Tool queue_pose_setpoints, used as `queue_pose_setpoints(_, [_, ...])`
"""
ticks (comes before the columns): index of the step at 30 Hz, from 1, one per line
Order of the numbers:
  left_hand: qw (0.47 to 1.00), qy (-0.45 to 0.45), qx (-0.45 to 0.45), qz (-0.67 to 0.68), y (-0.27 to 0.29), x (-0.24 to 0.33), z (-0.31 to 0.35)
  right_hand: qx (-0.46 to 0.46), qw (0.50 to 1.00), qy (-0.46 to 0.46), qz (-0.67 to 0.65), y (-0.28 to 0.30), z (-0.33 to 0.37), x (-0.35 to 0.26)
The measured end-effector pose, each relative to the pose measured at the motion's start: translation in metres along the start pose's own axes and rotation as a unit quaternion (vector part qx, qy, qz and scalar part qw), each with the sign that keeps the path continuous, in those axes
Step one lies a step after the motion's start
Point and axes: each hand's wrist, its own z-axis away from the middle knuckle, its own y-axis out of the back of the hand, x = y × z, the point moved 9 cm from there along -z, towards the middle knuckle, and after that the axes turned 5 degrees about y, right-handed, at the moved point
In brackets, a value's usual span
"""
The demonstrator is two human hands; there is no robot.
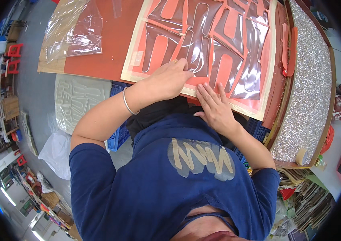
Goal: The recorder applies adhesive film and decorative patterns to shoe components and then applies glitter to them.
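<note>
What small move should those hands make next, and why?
Perhaps the left hand should smooth the near edge of the brown film: its fingertips are there, while the right hand lies with fingers spread on the pink sheet, seemingly steadying it.

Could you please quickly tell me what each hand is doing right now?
Left hand: fingers curled at the clear film; whether it grips anything cannot be told.
Right hand: open, fingers on the coral sheet near its edge.

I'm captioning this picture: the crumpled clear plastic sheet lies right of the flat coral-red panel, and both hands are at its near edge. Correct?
Not quite: the head view shows the crumpled clear plastic sheet lying left of the flat coral-red panel.
</note>
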Motion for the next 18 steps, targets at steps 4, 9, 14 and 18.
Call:
queue_pose_setpoints(4, [0.993,0.029,0.019,0.117,0.015,-0.017,0.007,0.007,1.000,-0.029,-0.008,-0.005,0.001,-0.001])
queue_pose_setpoints(9, [0.967,0.046,0.224,0.110,0.048,-0.030,0.051,0.035,0.998,-0.042,0.016,0.003,-0.017,-0.004])
queue_pose_setpoints(14, [0.999,-0.027,0.046,-0.006,-0.034,0.024,0.075,0.048,0.998,-0.033,-0.040,0.013,-0.029,0.014])
queue_pose_setpoints(18, [0.996,-0.009,0.067,-0.065,-0.041,0.022,0.082,0.234,0.967,-0.100,-0.009,0.054,-0.038,0.067])
